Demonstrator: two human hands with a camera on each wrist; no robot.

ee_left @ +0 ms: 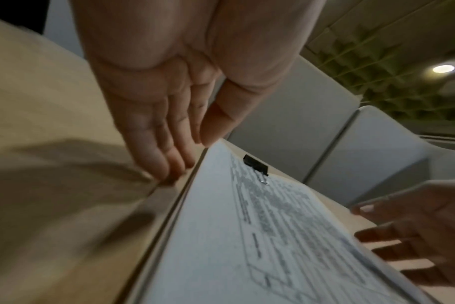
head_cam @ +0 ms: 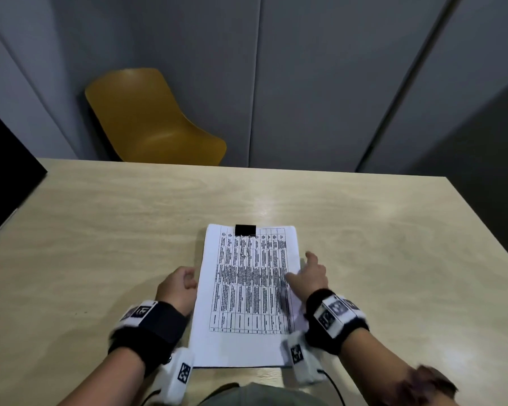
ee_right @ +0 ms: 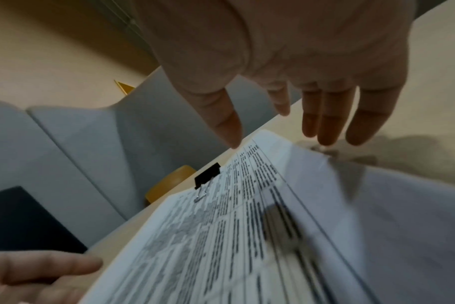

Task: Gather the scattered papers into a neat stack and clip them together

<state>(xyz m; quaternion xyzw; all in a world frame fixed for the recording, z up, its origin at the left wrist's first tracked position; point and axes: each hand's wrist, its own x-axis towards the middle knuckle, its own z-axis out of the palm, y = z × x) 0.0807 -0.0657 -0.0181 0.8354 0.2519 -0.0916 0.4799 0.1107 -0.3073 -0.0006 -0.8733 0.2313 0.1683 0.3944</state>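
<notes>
A stack of white papers (head_cam: 247, 297) printed with a table lies on the wooden table in front of me. A black binder clip (head_cam: 245, 230) sits on the stack's far edge, its wire handle folded onto the top sheet. The clip (ee_left: 256, 165) also appears in both wrist views (ee_right: 207, 178). My left hand (head_cam: 179, 285) is beside the stack's left edge, its straight fingers (ee_left: 169, 164) pointing down at the table and holding nothing. Over the stack's right edge hovers my right hand (head_cam: 308, 276), its fingers (ee_right: 325, 131) spread. The sheets' right edge (ee_right: 377, 205) is blurred and slightly lifted.
A yellow chair (head_cam: 153, 118) stands behind the table's far edge, in front of grey wall panels. A black object (head_cam: 6, 171) juts in at the far left. Bare tabletop (head_cam: 379, 235) stretches to both sides of the stack.
</notes>
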